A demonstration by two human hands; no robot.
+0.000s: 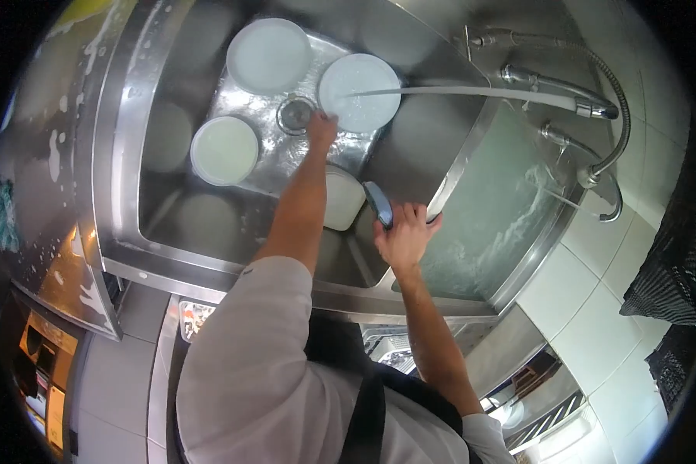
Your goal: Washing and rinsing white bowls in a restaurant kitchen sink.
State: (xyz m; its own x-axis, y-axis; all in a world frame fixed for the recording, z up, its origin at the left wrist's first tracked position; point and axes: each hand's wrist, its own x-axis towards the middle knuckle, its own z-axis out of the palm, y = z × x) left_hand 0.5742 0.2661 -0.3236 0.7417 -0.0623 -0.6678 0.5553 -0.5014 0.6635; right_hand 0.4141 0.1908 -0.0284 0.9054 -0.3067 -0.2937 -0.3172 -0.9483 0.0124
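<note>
My left hand reaches into the left basin of a steel sink, its fingers beside the round drain and close to the edge of a white round container. Water from a tap falls into that container. Two more round white containers stand in the same basin. Part of a pale rectangular container shows beside my left forearm. Over the basin divider, my right hand has a blue-grey sponge or scrubber at its thumb side; its grip is partly hidden.
The right basin holds cloudy water, with a thin stream running in from a second tap. A running tap and a flexible metal hose reach out from the tiled wall. A green scouring pad lies on the wet steel counter.
</note>
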